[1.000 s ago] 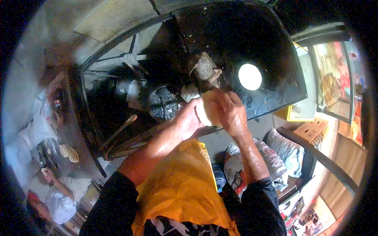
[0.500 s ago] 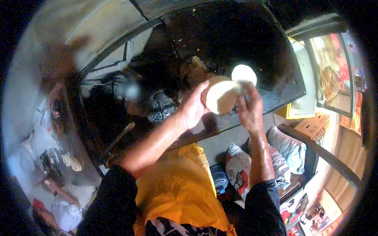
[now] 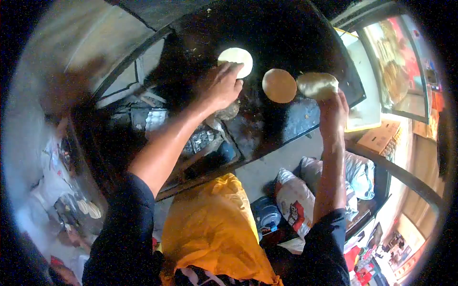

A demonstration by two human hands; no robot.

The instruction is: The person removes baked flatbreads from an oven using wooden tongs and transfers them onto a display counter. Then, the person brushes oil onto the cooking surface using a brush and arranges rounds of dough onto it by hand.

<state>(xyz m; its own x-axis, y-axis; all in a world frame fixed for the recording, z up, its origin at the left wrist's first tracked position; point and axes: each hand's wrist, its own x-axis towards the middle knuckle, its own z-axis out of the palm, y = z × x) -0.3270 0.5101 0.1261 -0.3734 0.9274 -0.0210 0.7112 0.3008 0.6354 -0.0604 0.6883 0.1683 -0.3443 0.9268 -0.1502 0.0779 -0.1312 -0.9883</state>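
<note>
My left hand (image 3: pixel 222 88) reaches over a dark griddle-like surface (image 3: pixel 260 35), its fingers curled on the lower edge of a pale round flatbread (image 3: pixel 241 59). A browned round flatbread (image 3: pixel 279 86) lies flat between my two hands. Farther right, my right hand (image 3: pixel 334 105) grips the edge of another flatbread (image 3: pixel 316 85), which looks tilted. My right fingertips are partly hidden behind it. Below my left wrist, grey ash or coals (image 3: pixel 202 140) show in an opening of the stove.
An orange apron (image 3: pixel 210 224) covers my front. Filled sacks (image 3: pixel 293 195) and a large blue water jug (image 3: pixel 267 214) stand below the stove's edge. To the right are a glass display case (image 3: pixel 396 71) and a cardboard box (image 3: pixel 379 136). More flatbreads (image 3: pixel 88 208) lie at far left.
My hands have moved apart, the left one up and leftward, the right one rightward. Each is now at a separate flatbread, and a browned one shows between them.
</note>
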